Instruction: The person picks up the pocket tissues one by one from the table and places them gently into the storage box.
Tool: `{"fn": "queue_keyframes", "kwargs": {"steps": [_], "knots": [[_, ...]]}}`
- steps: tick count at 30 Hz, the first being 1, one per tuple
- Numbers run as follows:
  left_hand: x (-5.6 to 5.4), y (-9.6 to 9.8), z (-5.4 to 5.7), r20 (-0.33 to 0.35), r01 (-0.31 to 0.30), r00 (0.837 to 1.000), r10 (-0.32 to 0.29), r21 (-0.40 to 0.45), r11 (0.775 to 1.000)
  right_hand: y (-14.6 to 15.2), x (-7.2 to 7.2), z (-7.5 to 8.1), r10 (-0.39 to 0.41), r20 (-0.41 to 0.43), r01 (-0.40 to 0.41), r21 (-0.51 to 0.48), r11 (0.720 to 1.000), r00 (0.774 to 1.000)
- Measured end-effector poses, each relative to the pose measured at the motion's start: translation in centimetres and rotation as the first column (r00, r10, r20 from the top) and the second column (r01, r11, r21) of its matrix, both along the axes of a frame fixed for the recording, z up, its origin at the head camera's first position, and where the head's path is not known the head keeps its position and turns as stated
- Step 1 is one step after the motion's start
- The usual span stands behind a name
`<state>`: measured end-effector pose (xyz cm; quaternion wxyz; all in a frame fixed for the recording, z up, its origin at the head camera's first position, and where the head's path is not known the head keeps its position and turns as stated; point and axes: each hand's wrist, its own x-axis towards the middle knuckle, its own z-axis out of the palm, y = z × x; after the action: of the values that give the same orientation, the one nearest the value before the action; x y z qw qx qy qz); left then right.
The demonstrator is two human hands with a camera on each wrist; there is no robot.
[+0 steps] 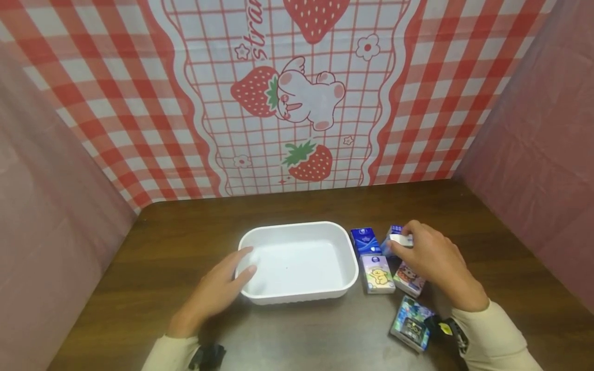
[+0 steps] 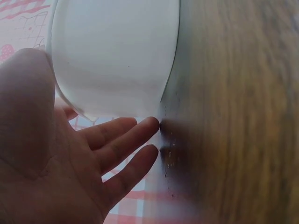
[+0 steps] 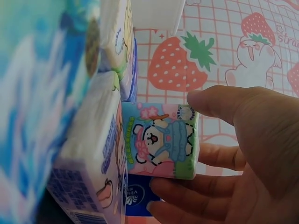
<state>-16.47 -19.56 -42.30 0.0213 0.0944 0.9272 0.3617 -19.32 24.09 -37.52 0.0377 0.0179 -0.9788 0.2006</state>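
Observation:
My right hand [image 1: 435, 260] grips a small tissue pack [image 3: 163, 142] with a cartoon dog on it, thumb at one edge and fingers at the opposite edge. Partly hidden beneath it is a blue tissue pack [image 3: 138, 198]. Just left of that hand lie another blue pack [image 1: 365, 242] and a pack with a yellow cartoon figure [image 1: 378, 276]. A pink-and-purple pack [image 1: 408, 281] sits below the palm. At the left end of a white plastic basin [image 1: 297, 297], my left hand [image 1: 215, 286] rests on the rim, its lower fingers stretched along the outside.
A blue-green tissue pack [image 1: 412, 324] lies near my right wrist. The brown wooden table [image 1: 185, 221] ends at a red-and-white checked cloth [image 1: 125, 103] with strawberry prints. Pink cloths [image 1: 533, 170] hang at both sides.

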Motion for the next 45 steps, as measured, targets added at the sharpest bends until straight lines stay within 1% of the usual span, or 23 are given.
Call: {"fn": "queue_keyframes", "kwargs": {"steps": [5, 12, 17, 20, 25, 28, 31, 35, 42, 45], "knots": [[0.06, 0.07, 0.06, 0.014, -0.003, 1.000, 0.002, 0.002, 1.000, 0.33, 0.04, 0.17, 0.003, 0.004, -0.003, -0.032, 0.999, 1.000], [0.08, 0.32, 0.17, -0.001, -0.001, 1.000, 0.001, 0.004, 1.000, 0.77, -0.01, 0.20, 0.014, -0.007, -0.014, -0.041, 0.999, 1.000], [0.08, 0.41, 0.14, 0.030, -0.014, 0.999, 0.014, 0.005, 1.000, 0.74, 0.04, 0.37, 0.018, -0.025, -0.019, -0.039, 0.999, 1.000], [0.04, 0.41, 0.17, 0.027, -0.014, 1.000, 0.014, 0.001, 1.000, 0.69, 0.05, 0.45, 0.020, -0.031, -0.021, -0.039, 0.999, 0.999], [0.00, 0.40, 0.07, 0.000, -0.005, 1.000, 0.005, -0.006, 1.000, 0.66, 0.07, 0.49, 0.029, -0.051, -0.031, -0.036, 0.999, 0.998], [0.00, 0.41, -0.01, 0.008, -0.011, 1.000, 0.011, -0.003, 1.000, 0.68, 0.16, 0.53, 0.038, -0.068, -0.040, -0.036, 0.999, 0.997], [-0.02, 0.44, -0.02, 0.018, -0.014, 1.000, 0.014, 0.004, 1.000, 0.75, 0.26, 0.58, 0.028, -0.093, -0.032, -0.038, 0.999, 0.995], [-0.09, 0.47, -0.06, 0.026, -0.016, 1.000, 0.015, 0.014, 1.000, 0.85, 0.31, 0.66, -0.003, -0.120, -0.001, -0.035, 0.999, 0.993], [-0.08, 0.35, -0.13, 0.025, -0.014, 1.000, 0.013, 0.026, 1.000, 0.90, 0.50, 0.62, -0.031, -0.113, 0.026, -0.049, 0.998, 0.993], [-0.06, 0.32, -0.17, 0.025, -0.014, 1.000, 0.013, 0.028, 1.000, 0.89, 0.68, 0.56, -0.041, -0.121, 0.034, -0.060, 0.998, 0.992]]}}
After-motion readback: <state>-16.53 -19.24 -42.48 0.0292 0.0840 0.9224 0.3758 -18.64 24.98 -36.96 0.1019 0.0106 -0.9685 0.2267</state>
